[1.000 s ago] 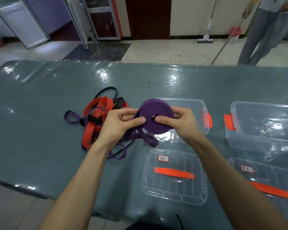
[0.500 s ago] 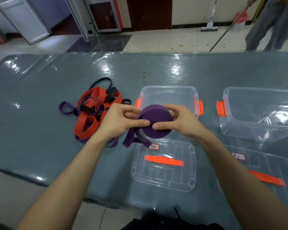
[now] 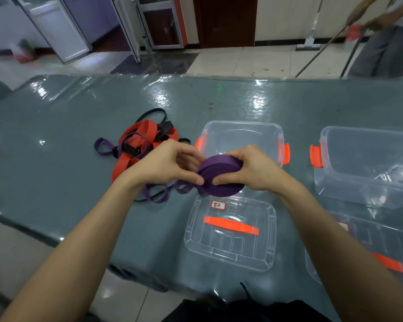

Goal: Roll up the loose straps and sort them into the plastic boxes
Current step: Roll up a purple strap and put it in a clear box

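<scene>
Currently the flat purple webbing roll (image 3: 221, 182) is hovering just on the near side of the open clear plastic box with orange latches (image 3: 242, 126); the left hand (image 3: 168, 166) and right hand (image 3: 254, 168) are each holding a pinching grip on opposite edges, the loose purple tail (image 3: 184, 188) trailing off the roll's left, nearer the left hand

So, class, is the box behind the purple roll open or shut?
Open. The box has no lid on; a clear lid with an orange handle lies flat on the table before it.
</scene>
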A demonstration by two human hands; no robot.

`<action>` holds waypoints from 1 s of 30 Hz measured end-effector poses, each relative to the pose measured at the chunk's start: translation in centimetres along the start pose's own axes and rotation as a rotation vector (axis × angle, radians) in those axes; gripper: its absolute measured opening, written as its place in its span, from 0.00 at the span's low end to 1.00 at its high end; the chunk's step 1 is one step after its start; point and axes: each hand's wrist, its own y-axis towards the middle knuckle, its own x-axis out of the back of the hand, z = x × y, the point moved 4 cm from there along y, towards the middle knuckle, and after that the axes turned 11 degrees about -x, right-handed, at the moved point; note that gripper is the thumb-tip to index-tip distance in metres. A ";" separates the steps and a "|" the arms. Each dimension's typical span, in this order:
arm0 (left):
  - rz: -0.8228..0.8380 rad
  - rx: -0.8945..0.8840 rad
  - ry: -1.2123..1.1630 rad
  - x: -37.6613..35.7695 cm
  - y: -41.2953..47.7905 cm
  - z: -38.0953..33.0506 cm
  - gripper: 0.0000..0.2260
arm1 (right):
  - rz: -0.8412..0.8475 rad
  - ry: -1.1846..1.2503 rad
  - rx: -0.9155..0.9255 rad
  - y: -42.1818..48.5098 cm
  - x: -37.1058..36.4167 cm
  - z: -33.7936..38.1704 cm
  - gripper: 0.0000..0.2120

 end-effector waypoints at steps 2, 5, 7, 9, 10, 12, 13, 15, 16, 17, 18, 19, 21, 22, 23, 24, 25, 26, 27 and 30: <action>-0.007 0.038 -0.070 -0.2 -0.7 2.3 0.18 | -0.015 0.047 -0.050 -0.2 0.4 -0.9 0.20; 0.003 0.114 -0.098 -1.4 -1.5 5.8 0.16 | -0.024 0.148 -0.119 -0.5 1.0 -2.3 0.17; 0.009 0.130 -0.035 -2.5 -1.6 7.4 0.15 | -0.029 0.181 -0.140 -0.8 1.2 -3.1 0.16; 0.006 0.124 0.007 -3.5 -1.2 8.6 0.16 | -0.030 0.197 -0.152 -1.0 1.4 -3.7 0.15; 0.005 0.115 0.025 -4.0 -1.0 9.1 0.15 | -0.030 0.211 -0.159 -1.2 1.6 -4.1 0.15; -0.005 0.108 0.018 -4.9 -0.8 9.9 0.12 | -0.040 0.278 -0.183 -1.6 2.0 -4.9 0.14; -0.021 0.117 -0.032 -5.1 -0.9 10.3 0.11 | -0.049 0.327 -0.189 -1.8 2.3 -5.4 0.14; -0.079 0.145 -0.195 -5.3 -1.4 10.8 0.11 | -0.067 0.408 -0.189 -2.4 2.9 -6.1 0.15; -0.102 0.154 -0.255 -5.3 -1.6 11.0 0.12 | -0.069 0.437 -0.196 -2.8 3.1 -6.4 0.15; -0.115 0.163 -0.280 -5.1 -1.8 11.2 0.12 | -0.070 0.462 -0.206 -3.1 3.2 -6.8 0.15; -0.113 0.170 -0.287 -4.8 -2.0 11.3 0.13 | -0.073 0.489 -0.218 -3.3 3.2 -7.4 0.14; -0.099 0.177 -0.292 -4.5 -2.2 11.4 0.14 | -0.083 0.517 -0.230 -3.6 3.2 -7.9 0.12; -0.048 0.201 -0.310 -3.6 -2.7 11.6 0.17 | -0.117 0.573 -0.252 -4.2 3.3 -8.8 0.11; -0.016 0.218 -0.325 -3.2 -3.0 11.7 0.19 | -0.133 0.592 -0.260 -4.5 3.4 -9.2 0.12; 0.013 0.232 -0.340 -2.9 -3.3 11.8 0.22 | -0.146 0.606 -0.267 -4.8 3.5 -9.5 0.14; 0.035 0.245 -0.357 -2.6 -3.6 12.0 0.23 | -0.155 0.619 -0.274 -5.1 3.6 -9.7 0.15; 0.051 0.256 -0.376 -2.4 -3.7 12.0 0.23 | -0.160 0.629 -0.278 -5.3 3.7 -9.9 0.16; 0.066 0.261 -0.399 -2.3 -3.8 12.0 0.21 | -0.160 0.636 -0.279 -5.5 3.7 -9.9 0.15; 0.084 0.257 -0.415 -2.3 -3.8 11.9 0.18 | -0.156 0.640 -0.280 -5.6 3.6 -10.0 0.15; 0.036 0.226 -0.356 -2.1 -3.4 12.0 0.17 | -0.157 0.644 -0.290 -5.8 3.4 -10.0 0.11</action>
